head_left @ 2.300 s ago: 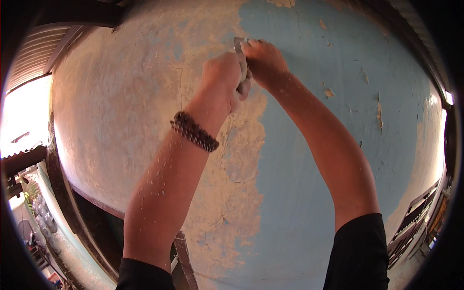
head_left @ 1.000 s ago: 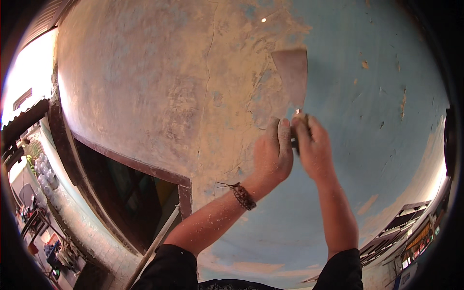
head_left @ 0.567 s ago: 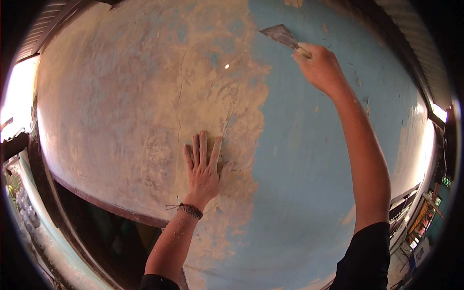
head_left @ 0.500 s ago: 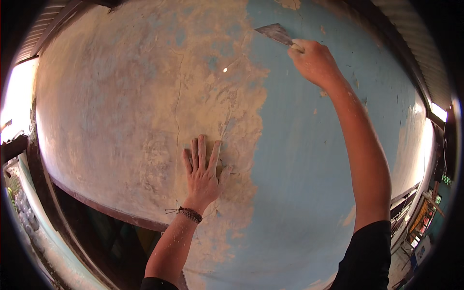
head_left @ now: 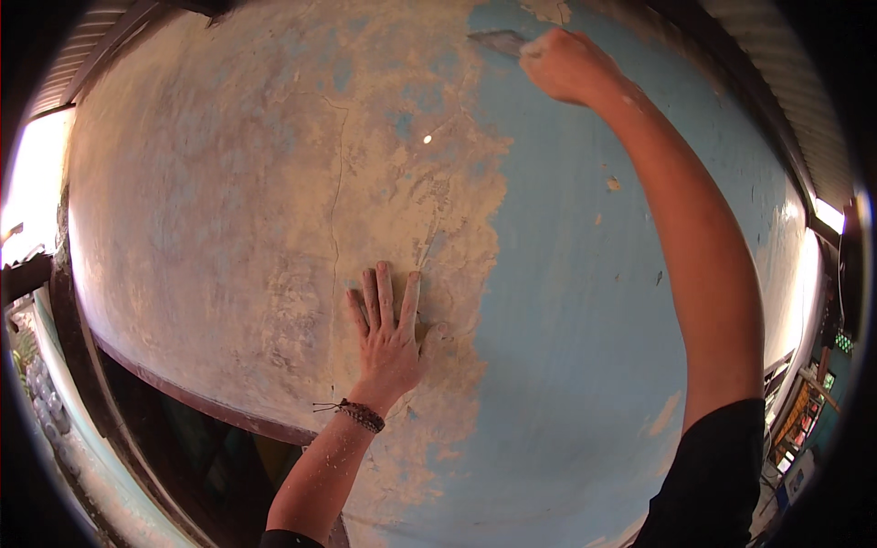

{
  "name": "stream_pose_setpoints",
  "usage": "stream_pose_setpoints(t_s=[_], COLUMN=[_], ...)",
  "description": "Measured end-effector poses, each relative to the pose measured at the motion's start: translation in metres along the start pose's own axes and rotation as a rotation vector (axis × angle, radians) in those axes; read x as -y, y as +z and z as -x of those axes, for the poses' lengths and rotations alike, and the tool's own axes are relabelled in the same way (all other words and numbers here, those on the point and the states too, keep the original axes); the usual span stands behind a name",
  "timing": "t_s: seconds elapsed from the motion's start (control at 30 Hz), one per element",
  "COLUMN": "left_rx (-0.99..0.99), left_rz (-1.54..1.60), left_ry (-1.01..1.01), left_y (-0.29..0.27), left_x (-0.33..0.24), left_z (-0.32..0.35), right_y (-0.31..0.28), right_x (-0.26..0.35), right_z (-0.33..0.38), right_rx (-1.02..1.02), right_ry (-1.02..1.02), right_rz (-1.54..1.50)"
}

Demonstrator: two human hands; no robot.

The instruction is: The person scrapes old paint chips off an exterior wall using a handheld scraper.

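Note:
A broad wall (head_left: pixel 566 292) fills the view, blue paint on its right side and bare, patchy tan plaster on its left, with a ragged border between. My right hand (head_left: pixel 565 66) is raised near the top and closed round the handle of a scraper (head_left: pixel 498 41). The scraper's flat, slightly blurred blade points left, over the upper edge of the blue paint. My left hand (head_left: pixel 391 352) lies flat against the scraped plaster, fingers spread, with a dark braided bracelet (head_left: pixel 363 416) at the wrist. Pale flecks dot that forearm.
Thin cracks run down the plaster above my left hand. A dark opening (head_left: pixel 210 457) lies below the wall's lower left edge. Corrugated roofing (head_left: pixel 776 82) slopes at the upper right. Bright gaps show at both sides, with cluttered items (head_left: pixel 804 411) at the far right.
My right hand has moved up and a little left with the scraper, its blade now nearer the top. My left hand stays on almost the same spot.

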State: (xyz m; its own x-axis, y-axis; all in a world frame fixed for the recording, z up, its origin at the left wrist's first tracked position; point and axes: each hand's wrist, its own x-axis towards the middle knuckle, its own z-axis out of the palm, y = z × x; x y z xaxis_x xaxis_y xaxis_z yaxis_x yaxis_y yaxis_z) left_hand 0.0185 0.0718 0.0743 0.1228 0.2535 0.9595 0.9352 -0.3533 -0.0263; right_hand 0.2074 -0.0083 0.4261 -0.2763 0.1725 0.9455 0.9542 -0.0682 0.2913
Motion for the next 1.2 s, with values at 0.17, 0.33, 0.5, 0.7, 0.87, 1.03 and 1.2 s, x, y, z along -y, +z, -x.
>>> stream_pose_setpoints(t_s=[0.17, 0.33, 0.5, 0.7, 0.87, 1.03, 1.2], left_rx=[0.042, 0.061, 0.098, 0.124, 0.121, 0.141, 0.121], left_rz=[0.056, 0.041, 0.074, 0.066, 0.061, 0.054, 0.016], left_ry=[-0.053, -0.043, -0.031, -0.028, -0.037, -0.030, -0.014], left_y=[-0.006, -0.006, -0.016, -0.016, -0.020, -0.024, -0.018], left_x=[0.003, 0.001, 0.007, 0.010, 0.002, 0.012, 0.010], left_z=[0.001, 0.002, 0.004, 0.006, 0.000, 0.006, 0.005], right_y=[-0.027, -0.031, -0.022, -0.037, -0.028, -0.039, -0.024], right_x=[0.040, 0.039, 0.042, 0.053, 0.044, 0.051, 0.040], right_z=[0.022, 0.019, 0.023, 0.025, 0.015, 0.001, -0.002], right_rx=[0.120, 0.143, 0.120, 0.131, 0.077, 0.156, 0.089], right_ry=[0.121, 0.115, 0.120, 0.148, 0.167, 0.177, 0.197], right_rz=[-0.060, -0.104, -0.011, -0.053, -0.034, -0.011, -0.065])
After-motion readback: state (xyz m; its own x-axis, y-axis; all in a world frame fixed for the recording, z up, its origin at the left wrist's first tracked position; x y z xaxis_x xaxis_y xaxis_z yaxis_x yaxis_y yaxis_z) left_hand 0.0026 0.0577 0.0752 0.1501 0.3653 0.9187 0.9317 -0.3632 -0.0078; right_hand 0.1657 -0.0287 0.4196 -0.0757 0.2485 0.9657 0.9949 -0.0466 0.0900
